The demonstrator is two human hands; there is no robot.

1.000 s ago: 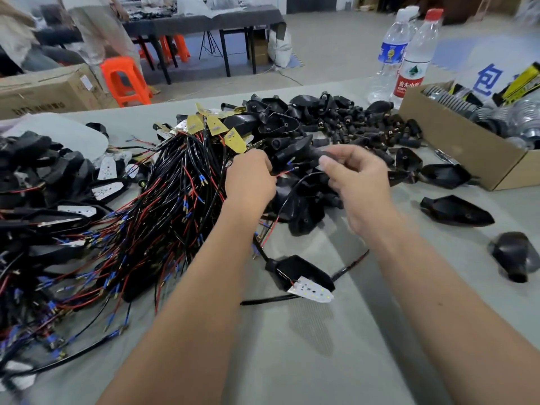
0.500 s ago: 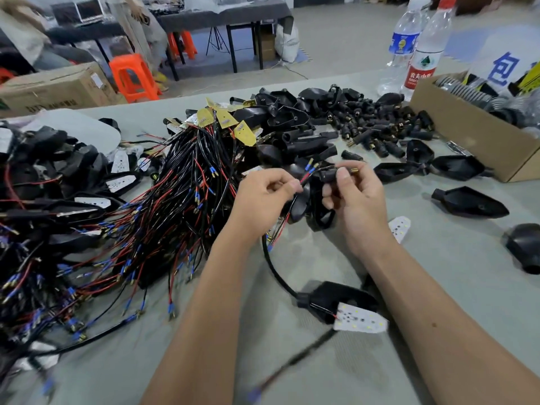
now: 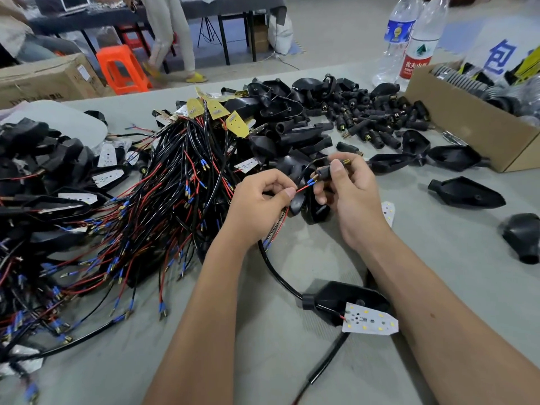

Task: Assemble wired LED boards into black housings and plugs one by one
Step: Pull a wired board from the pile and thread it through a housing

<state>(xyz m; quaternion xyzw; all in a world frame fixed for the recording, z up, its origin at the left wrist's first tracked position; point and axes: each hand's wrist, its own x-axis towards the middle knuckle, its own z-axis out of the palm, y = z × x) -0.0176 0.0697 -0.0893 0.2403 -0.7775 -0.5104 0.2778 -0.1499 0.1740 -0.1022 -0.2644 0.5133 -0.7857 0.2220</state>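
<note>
My left hand [image 3: 260, 206] pinches a red wire [image 3: 302, 188] with a blue terminal at its tip. My right hand [image 3: 349, 194] grips a small black plug [image 3: 327, 171] with a brass end, and the wire's tip sits at the plug's opening. The black cable [image 3: 277, 273] runs down from my left hand to a black housing [image 3: 344, 299] near my right forearm. A white LED board [image 3: 369, 320] hangs out of that housing on its wires.
A big tangle of black and red wired boards [image 3: 146, 214] fills the left of the grey table. Loose plugs [image 3: 371, 118] and empty housings [image 3: 467, 194] lie behind and right. A cardboard box [image 3: 467, 133] and two bottles [image 3: 415, 45] stand at the far right.
My hands drew back from the pile towards me, now holding a plug and a wire end together. The housing with its board slid nearer to my right forearm.
</note>
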